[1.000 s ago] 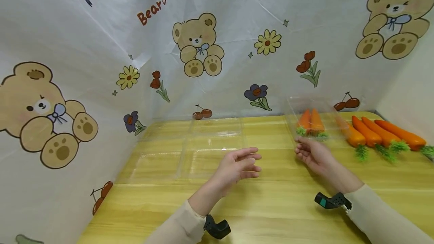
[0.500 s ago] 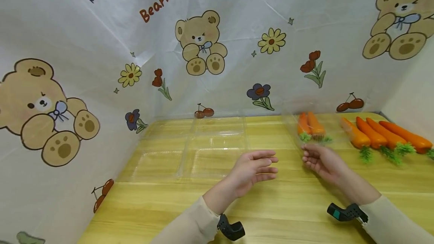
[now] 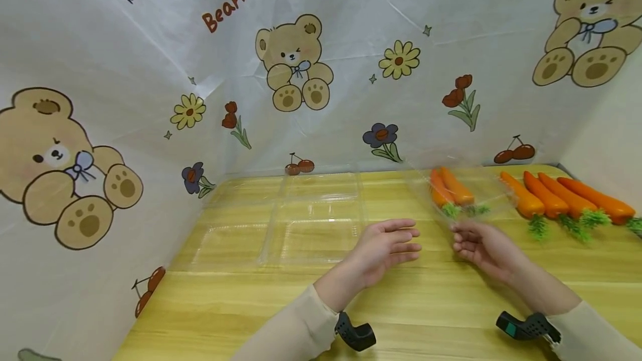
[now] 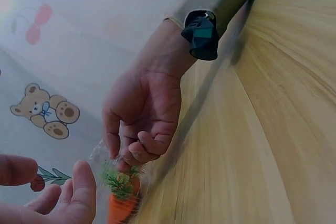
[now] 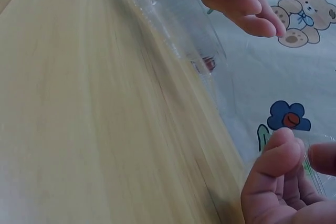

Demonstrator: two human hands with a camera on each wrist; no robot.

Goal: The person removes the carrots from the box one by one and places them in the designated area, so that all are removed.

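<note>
My right hand [image 3: 489, 252] pinches the near edge of a clear plastic box [image 3: 489, 183] between thumb and curled fingers. Inside the box are two orange toy carrots [image 3: 457, 185] with green tops facing me. The left wrist view shows the pinch at the box's corner, above one carrot [image 4: 121, 208]. In the right wrist view the thin clear edge [image 5: 315, 179] runs between thumb and fingers. My left hand [image 3: 383, 252] is held above the table with its fingers extended and apart, touching nothing, to the left of the box.
Several clear plastic boxes [image 3: 321, 238] stand in two rows on the left of the wooden table [image 3: 281, 305]. Several loose toy carrots [image 3: 577, 196] lie side by side at the right. A bear-print sheet [image 3: 341, 82] covers the wall behind.
The box with the two carrots has come a little left and turned, its carrots now slanting. My left hand has moved right, closer to the box; the right hand has shifted slightly toward me.
</note>
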